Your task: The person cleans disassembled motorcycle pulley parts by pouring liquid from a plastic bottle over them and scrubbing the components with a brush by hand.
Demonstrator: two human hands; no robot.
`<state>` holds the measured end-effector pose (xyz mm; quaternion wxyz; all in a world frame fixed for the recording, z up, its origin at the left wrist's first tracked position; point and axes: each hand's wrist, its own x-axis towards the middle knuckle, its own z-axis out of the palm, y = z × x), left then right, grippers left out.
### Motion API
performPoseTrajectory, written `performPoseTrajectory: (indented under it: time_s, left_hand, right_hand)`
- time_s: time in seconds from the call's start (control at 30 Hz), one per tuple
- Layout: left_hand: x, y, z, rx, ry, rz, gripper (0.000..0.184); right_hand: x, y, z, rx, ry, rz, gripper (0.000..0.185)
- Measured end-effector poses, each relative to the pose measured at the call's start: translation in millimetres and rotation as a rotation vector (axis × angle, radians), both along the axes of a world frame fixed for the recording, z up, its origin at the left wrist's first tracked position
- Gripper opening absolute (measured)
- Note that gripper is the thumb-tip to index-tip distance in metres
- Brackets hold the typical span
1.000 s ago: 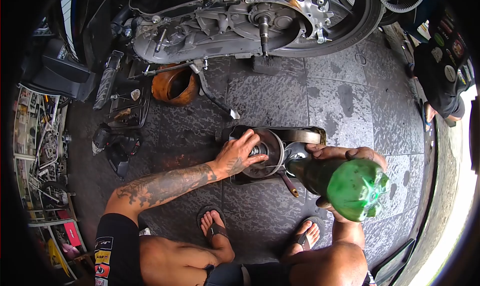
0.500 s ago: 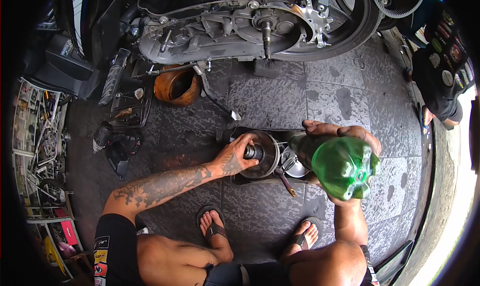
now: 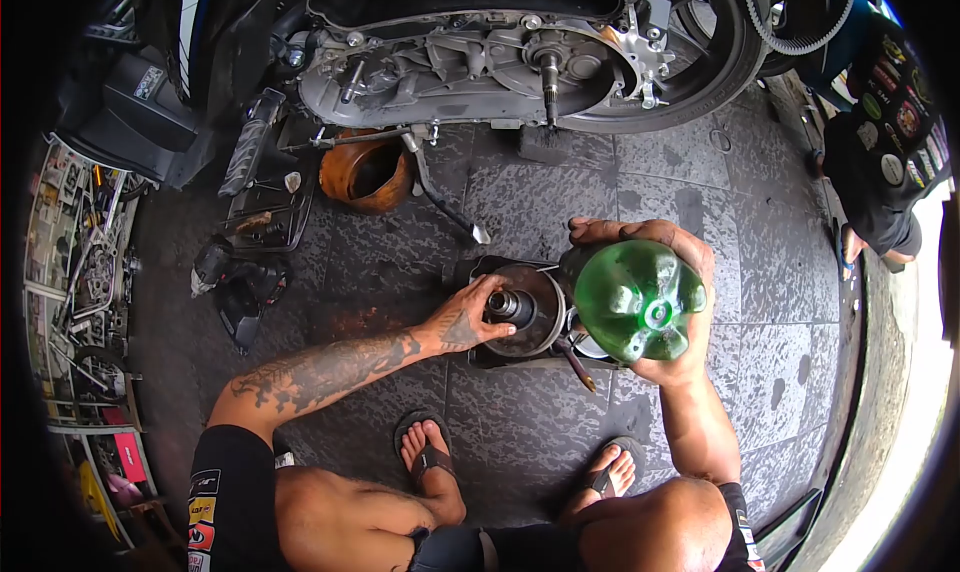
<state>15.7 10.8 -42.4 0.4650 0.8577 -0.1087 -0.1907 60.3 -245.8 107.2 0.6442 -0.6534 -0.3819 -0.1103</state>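
My right hand point(image 3: 690, 357) is wrapped round a green plastic bottle point(image 3: 630, 287). The bottle's base faces the camera and its neck is hidden beneath it. My left hand point(image 3: 465, 317) grips a round metal part point(image 3: 545, 317) with a central hub point(image 3: 512, 307), thumb and fingers on either side of the hub. This part lies in a dark tray point(image 3: 470, 270) on the floor. Beside it, a brush-like handle point(image 3: 580, 370) juts over the tray's front edge, and a shiny metal piece point(image 3: 592, 348) shows partly under the bottle.
A scooter's opened engine case point(image 3: 430, 82) stands ahead, with its rear wheel point(image 3: 700, 102) at the right. On the left are an orange-brown pot point(image 3: 395, 187), a tool tray point(image 3: 290, 227) and a cordless driver point(image 3: 240, 287). Another person point(image 3: 875, 162) is at the far right.
My right hand has moved left with the bottle, nearer the round metal part. The fingers of my left hand have spread slightly wider round the hub. The view has shifted a little.
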Motion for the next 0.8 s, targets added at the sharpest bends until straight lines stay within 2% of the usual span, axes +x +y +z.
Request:
performPoseTrajectory:
  time_s: [0.07,0.13,0.23,0.27,0.33,0.4,0.43,0.53,0.57,0.6,0.63,0.67,0.77,0.8]
  left_hand:
    - [2.2,-0.4,11.9,0.130,-0.021,-0.050,0.074]
    - [3.2,-1.1,15.9,0.118,-0.063,-0.052,0.075]
    - [8.2,-7.3,32.7,0.090,-0.267,-0.106,0.078]
    - [13.2,-10.0,38.6,0.085,-0.269,-0.121,0.078]
    - [21.6,-16.4,51.6,-0.150,-0.107,-0.198,0.082]
    - [14.3,-19.3,72.1,-0.114,-0.026,-0.176,0.072]
    - [8.7,-16.9,79.1,-0.259,0.015,-0.196,0.063]
    - [-7.1,15.9,32.7,-0.252,-0.047,-0.212,0.028]
    - [-6.2,31.4,13.4,-0.243,-0.070,-0.205,0.018]
    - [1.2,37.4,6.3,-0.235,-0.056,-0.165,0.021]
    - [8.0,35.4,2.1,-0.234,-0.049,-0.142,0.024]
    - [13.2,39.5,-2.3,-0.226,-0.036,-0.119,0.027]
    - [34.7,59.4,-20.1,-0.159,-0.041,-0.095,0.035]
    - [42.2,71.9,-22.7,-0.127,-0.045,-0.085,0.038]
  right_hand:
    - [-0.7,-3.2,-0.2,-0.070,0.013,-0.019,0.078]
    - [-2.0,-3.1,-0.8,-0.102,0.034,-0.028,0.084]
    - [-7.3,2.2,5.5,-0.155,0.189,-0.016,0.090]
    - [-8.6,2.4,13.9,-0.283,0.097,-0.083,0.091]
    - [-10.4,7.7,7.6,-0.305,0.148,-0.049,0.093]
    - [-8.5,16.3,2.8,-0.315,0.134,-0.038,0.088]
    - [-6.7,21.9,0.5,-0.321,0.154,0.001,0.086]
    - [-9.5,29.5,-12.1,-0.371,0.102,-0.004,0.083]
    - [-12.1,34.3,-23.8,-0.307,0.070,-0.021,0.084]
    - [-10.5,41.7,-45.1,-0.171,-0.127,-0.115,0.084]
    - [-14.9,41.7,-54.9,-0.210,-0.033,-0.115,0.087]
    - [-23.0,36.3,-54.8,-0.283,-0.065,-0.109,0.094]
    - [-49.6,5.4,-61.9,-0.295,0.020,-0.267,0.100]
    - [-57.1,-5.3,-71.9,-0.155,0.117,-0.265,0.099]
